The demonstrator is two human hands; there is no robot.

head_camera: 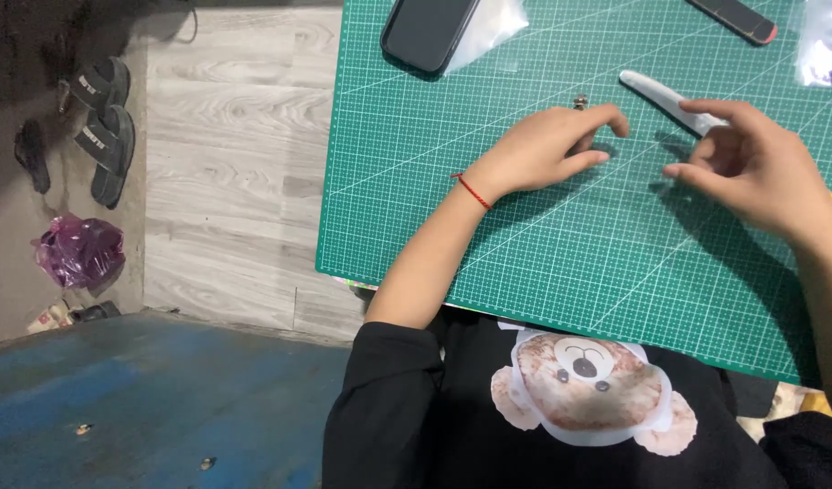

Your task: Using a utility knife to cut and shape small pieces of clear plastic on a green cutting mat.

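Observation:
My left hand rests palm down on the green cutting mat, fingers curled, a red string around its wrist. A small metal piece lies just beyond its fingertips. My right hand hovers to the right with fingers spread and nothing visibly in it. A white flat tool lies on the mat, its near end hidden under my right fingers.
A black phone lies on a clear plastic bag at the mat's far left. A dark file-like stick and a clear bag of small dark parts sit far right. Sandals and a purple bag lie on the floor.

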